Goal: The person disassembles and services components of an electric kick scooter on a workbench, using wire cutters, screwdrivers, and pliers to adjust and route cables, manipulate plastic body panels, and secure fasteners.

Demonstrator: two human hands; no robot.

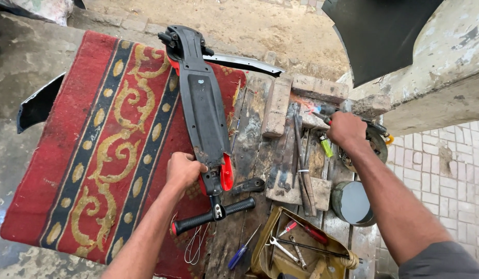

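**Inspector:** Head view: where did the scooter [202, 106] lie?

**Assistant:** Upside down across the red rug [90, 150], handlebar [213, 213] nearest the person. The left hand [184, 170] was closed on the deck's near edge, steadying it.

**Inspector:** And the right hand [346, 129]?

**Assistant:** Right of the scooter, fingers curled round a dark-handled tool [322, 114] among the bricks. Tool-fetching stage, I judged; next, bring it to the stem joint.

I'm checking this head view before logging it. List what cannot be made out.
- Right hand: what it holds; its fingers cover the thing.
- Left hand: its palm-side grip on the scooter is hidden.
- Tool tray: cut off by the bottom edge.
- Dark panel: cut off by the top edge.
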